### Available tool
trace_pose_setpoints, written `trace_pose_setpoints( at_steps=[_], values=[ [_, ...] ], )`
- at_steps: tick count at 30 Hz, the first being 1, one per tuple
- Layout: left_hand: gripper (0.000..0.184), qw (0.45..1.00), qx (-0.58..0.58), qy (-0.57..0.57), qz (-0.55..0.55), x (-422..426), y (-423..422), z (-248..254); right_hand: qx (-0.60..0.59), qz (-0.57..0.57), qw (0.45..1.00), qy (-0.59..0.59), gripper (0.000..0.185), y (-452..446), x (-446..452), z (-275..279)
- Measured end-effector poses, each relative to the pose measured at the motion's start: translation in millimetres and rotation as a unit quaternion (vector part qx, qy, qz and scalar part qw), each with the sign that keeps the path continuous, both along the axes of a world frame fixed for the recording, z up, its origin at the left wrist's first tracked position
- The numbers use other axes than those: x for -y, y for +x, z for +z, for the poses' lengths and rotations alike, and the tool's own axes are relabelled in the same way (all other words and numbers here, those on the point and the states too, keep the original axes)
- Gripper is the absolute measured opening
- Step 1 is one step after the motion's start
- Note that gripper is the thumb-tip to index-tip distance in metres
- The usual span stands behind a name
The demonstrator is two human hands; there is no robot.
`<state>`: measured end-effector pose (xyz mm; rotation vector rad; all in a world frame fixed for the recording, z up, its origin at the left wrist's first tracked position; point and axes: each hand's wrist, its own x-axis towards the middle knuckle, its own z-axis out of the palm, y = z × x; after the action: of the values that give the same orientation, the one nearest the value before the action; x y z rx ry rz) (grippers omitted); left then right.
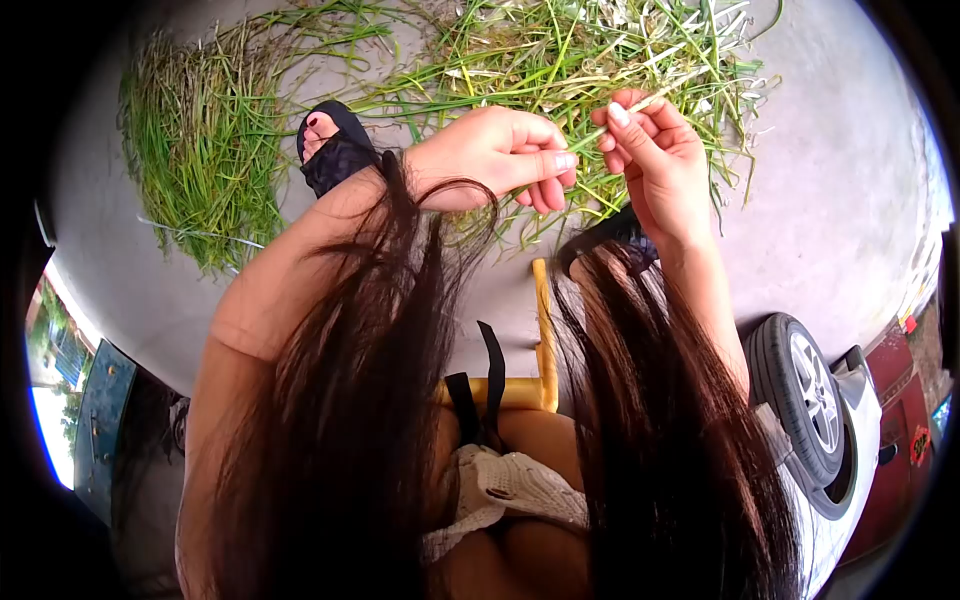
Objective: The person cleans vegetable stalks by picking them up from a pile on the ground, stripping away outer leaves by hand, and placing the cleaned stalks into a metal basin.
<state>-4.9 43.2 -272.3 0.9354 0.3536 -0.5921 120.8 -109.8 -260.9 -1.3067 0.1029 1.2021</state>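
Two Hands Hold One Green Stalk in Front of a Loose Heap

All places here are told from the loose heap (570, 60) of green stalks, which lies spread on the grey floor (815, 200). Far to its left, and much nearer to the person, stands a blue-green panel (105, 430). Also to its left is a flatter pile (205, 150) of green stalks, with many ends lying side by side; a thin pale strip (200, 231) lies across its near part. Between this pile and the heap is a foot in a black sandal (345, 150).

Just before the heap's near side, the left hand (500, 155) has its thumb closed against the bent index finger, and they have hold of a thin green stalk (589, 138). This stalk is over the heap, as the camera sees it, and reaches to the right hand (658, 150), whose thumb and fingers pinch it firmly. Nearer to the person than the heap is a yellow frame (546, 340). To the right of the heap, and nearer, a car wheel (800, 390) is seen.
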Motion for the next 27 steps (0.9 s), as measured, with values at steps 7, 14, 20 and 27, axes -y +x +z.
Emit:
trace_pose_setpoints(
  at_steps=[7, 14, 20, 27],
  values=[
    [0.028, 0.999, -0.011, -0.037, 0.016, -13, 1, 7, 0.027, -0.129, 0.991, -0.005, 0.013, 26, 3, -10],
    [0.029, 0.996, -0.061, -0.057, 0.037, -7, 1, 5, 0.038, -0.119, 0.992, 0.013, 0.016, 32, 5, -12],
    [0.026, 0.999, -0.033, 0.017, 0.034, -9, 6, 11, 0.100, -0.047, 0.994, -0.013, 0.018, 31, 5, -4],
    [0.024, 0.992, -0.042, 0.115, -0.017, -12, 3, 25, 0.161, -0.094, 0.982, -0.019, 0.014, 51, 27, -7]
  ],
)
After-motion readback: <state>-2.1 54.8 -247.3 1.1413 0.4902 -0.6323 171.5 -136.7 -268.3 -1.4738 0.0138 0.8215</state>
